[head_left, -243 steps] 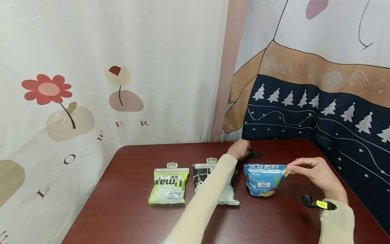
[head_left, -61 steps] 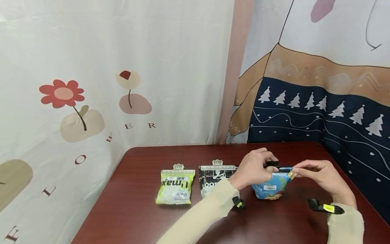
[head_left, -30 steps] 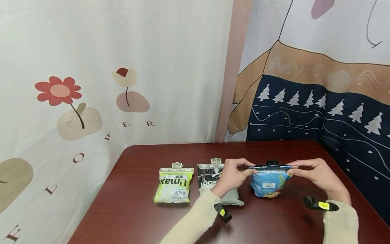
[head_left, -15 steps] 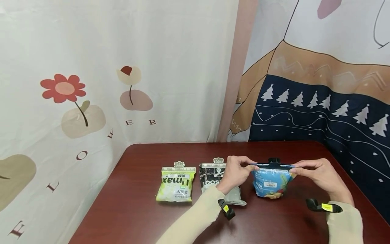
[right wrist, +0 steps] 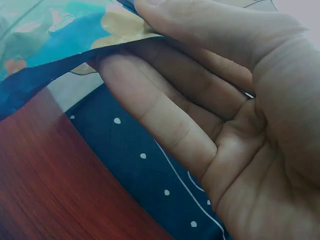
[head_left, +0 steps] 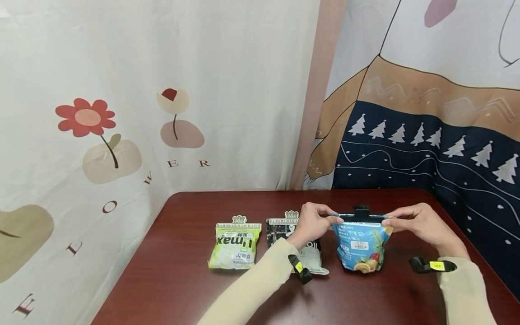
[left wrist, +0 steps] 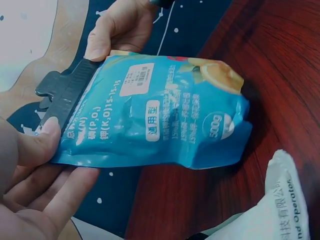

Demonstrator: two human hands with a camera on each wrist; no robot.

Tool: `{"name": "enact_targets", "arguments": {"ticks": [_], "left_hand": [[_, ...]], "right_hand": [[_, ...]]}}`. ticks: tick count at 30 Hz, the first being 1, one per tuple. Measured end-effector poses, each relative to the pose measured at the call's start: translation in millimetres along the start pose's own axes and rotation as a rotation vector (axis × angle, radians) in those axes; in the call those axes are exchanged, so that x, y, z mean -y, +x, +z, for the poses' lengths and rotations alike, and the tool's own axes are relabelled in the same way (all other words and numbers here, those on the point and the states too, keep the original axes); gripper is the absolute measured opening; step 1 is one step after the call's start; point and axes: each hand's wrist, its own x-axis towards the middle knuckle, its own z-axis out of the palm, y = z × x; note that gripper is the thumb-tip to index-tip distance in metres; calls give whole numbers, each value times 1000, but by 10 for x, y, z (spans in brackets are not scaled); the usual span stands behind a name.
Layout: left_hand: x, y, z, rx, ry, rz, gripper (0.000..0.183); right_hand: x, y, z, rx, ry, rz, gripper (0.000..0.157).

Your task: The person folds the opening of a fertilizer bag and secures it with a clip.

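Note:
A blue fertilizer bag [head_left: 359,247] with fruit printed on it stands at the table's right, its front facing me. A long black bag clip [head_left: 361,215] spans its folded top edge. My left hand [head_left: 313,223] pinches the top left corner, beside the clip's end. At the opposite corner my right hand [head_left: 424,225] pinches between thumb and fingers. In the left wrist view the clip [left wrist: 70,90] lies across the bag's mouth, with the left thumb right at its end. The right wrist view shows the right fingers [right wrist: 160,107] behind the bag's corner.
Left of the blue bag lie a black-and-white bag [head_left: 313,259], partly hidden by my left hand, and a green bag [head_left: 234,247]; both have pale clips on top. They rest on the reddish-brown table [head_left: 170,266]. Printed curtains [head_left: 243,90] hang behind it.
My left hand reached to the black clip at the back, brought it onto the bag's top, then moved to the left corner. Lately the bag has risen slightly and its front shows more.

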Motion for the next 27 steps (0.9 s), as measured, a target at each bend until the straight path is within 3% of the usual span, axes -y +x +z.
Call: {"name": "enact_targets", "arguments": {"ticks": [13,27], "left_hand": [[38,122,25,57,-79,-268,8],[168,318,102,153,19,-380,4]], "right_hand": [[-189,247,-44,156,47,74,38],[-596,460,62,295,203,146,45]]}}
